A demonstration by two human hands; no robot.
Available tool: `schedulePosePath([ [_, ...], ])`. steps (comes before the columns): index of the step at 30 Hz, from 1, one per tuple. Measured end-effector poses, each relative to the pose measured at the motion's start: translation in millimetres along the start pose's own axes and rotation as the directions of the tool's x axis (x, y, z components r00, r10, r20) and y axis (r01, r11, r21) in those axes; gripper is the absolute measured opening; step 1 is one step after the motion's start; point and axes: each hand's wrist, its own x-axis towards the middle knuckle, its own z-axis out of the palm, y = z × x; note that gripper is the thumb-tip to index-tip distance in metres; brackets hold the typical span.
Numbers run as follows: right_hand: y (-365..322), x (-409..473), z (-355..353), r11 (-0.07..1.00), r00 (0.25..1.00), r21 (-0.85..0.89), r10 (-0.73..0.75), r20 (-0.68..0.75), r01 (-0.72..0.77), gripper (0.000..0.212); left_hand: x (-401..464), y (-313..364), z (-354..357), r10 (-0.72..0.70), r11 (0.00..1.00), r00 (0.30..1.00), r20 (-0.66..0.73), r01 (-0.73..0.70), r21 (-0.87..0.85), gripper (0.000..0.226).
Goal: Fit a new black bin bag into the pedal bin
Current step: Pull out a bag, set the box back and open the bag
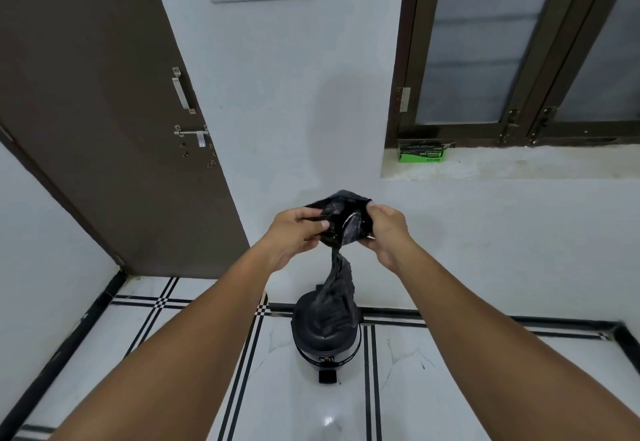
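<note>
hands: left hand point(298, 229), right hand point(382, 229) gripping bin bag point(341, 218) | tail drapes pedal bin point(325, 333) | floor point(450, 371) open around

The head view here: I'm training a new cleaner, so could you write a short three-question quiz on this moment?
1. True or false: the crumpled black plastic bin bag is gripped by both the left hand and the right hand.
2. Where does the bag's loose tail hang?
A. over the closed domed lid of the round black pedal bin
B. on the pale stone window ledge
C. on the brown door's handle
3. Fill in: the small green cardboard box sits on the window ____.

Key: 1 true; 2 A; 3 ledge.
</note>
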Motion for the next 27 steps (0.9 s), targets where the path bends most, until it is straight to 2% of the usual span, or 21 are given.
schedulePosePath([
  [4, -0.7, 5.3, -8.5, 0.996, 0.994, 0.083, 0.032, -0.102, -0.024, 0.016, 0.5, -6.5, -13.9, -0.033, 0.988, 0.999, -0.041, 0.039, 0.149, 0.027],
  [6, 0.5, 4.1, -7.0, 0.997, 0.994, 0.066, 0.034, -0.102, -0.028, 0.013, 1.3, -9.3, -14.6, -0.014, 0.963, 0.997, -0.072, 0.033, 0.267, 0.026],
  [8, 0.8, -0.3, -4.7, 0.999, 0.998, 0.018, 0.033, -0.054, -0.032, 0.011, 2.3, -10.7, -13.2, 0.017, 0.954, 0.991, -0.135, 0.024, 0.298, 0.025],
  [10, 0.1, -5.0, -5.7, 0.984, 0.998, -0.175, 0.04, 0.044, -0.032, 0.01, 5.4, -10.7, -14.3, 0.066, 0.956, 0.974, -0.218, 0.001, 0.294, 0.025],
  [12, 0.4, -7.8, -10.8, 0.894, 0.983, -0.449, 0.091, 0.159, -0.01, 0.007, 8.3, -9.5, -17.3, 0.112, 0.962, 0.954, -0.278, -0.034, 0.272, 0.026],
  [14, 1.4, -11.1, -14.1, 0.837, 0.964, -0.547, 0.135, 0.229, 0.013, 0.013, 9.2, -8.9, -19.4, 0.158, 0.944, 0.947, -0.28, -0.062, 0.324, 0.026],
  [17, 3.5, -12.2, -10.6, 0.893, 0.947, -0.449, 0.148, 0.286, -0.004, 0.045, 2.7, -6.6, -13.4, 0.2, 0.906, 0.956, -0.213, -0.098, 0.412, 0.025],
  [18, 4.1, -13.8, -7.4, 0.899, 0.942, -0.439, 0.148, 0.3, -0.001, 0.051, 0.9, -5.7, -10.1, 0.21, 0.899, 0.959, -0.189, -0.114, 0.423, 0.025],
  [19, 5.5, -14.4, -3.9, 0.897, 0.944, -0.442, 0.135, 0.302, 0.013, 0.049, -0.1, -5.3, -7.3, 0.221, 0.893, 0.961, -0.167, -0.131, 0.43, 0.025],
  [22, 8.8, -15.6, 3.5, 0.9, 0.975, -0.429, 0.026, 0.221, 0.073, 0.021, -3.7, -4.9, -0.6, 0.262, 0.852, 0.956, -0.133, -0.165, 0.496, 0.026],
  [25, 7.7, -13.1, 3.8, 0.93, 0.995, -0.362, -0.038, 0.095, 0.07, 0.028, -6.9, -3.7, -2.5, 0.298, 0.781, 0.934, -0.194, -0.122, 0.613, 0.026],
  [27, 6.0, -11.6, -0.2, 0.952, 0.999, -0.301, -0.045, 0.027, 0.051, 0.03, -7.2, -3.1, -9.4, 0.3, 0.773, 0.913, -0.277, -0.063, 0.631, 0.029],
])
